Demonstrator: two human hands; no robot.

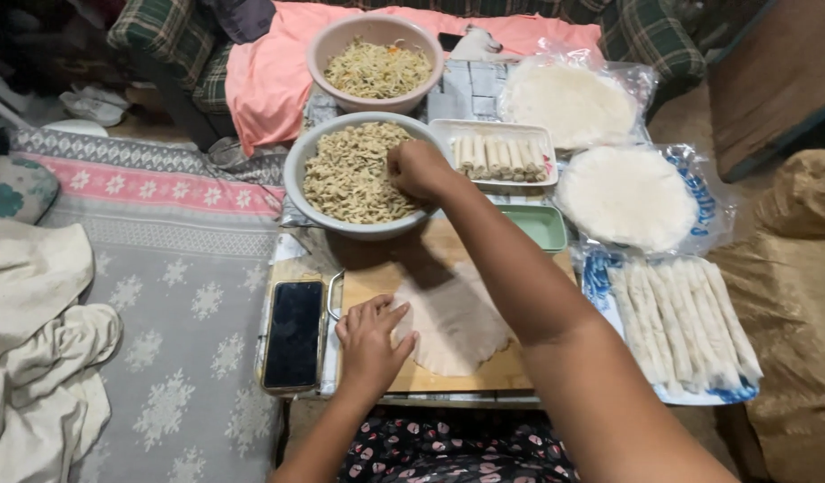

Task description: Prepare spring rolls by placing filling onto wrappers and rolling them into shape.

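The left hand (369, 340) lies flat with fingers spread on the near left edge of a round, pale wrapper (453, 317), which is laid out on a wooden cutting board (448, 376) on the low tabletop. The right hand (417, 168) reaches across to the grey bowl (296, 170) of shredded filling (350, 174), its fingers bunched down into the noodle-like strands at the bowl's right side; how much they pinch I cannot tell.

Behind that bowl stands a pink bowl (318, 49) with a lighter, similar filling. To the right of the grey bowl is a white tray (444, 130) of small finished rolls (502, 156), and just in front of it a small green dish (538, 225). Farther right lie two stacks of white wrappers in plastic (627, 197), and nearer, a row of long rolled pieces (681, 322) on a blue-printed plastic sheet. A dark phone (293, 334) rests just left of the board, near the left hand.
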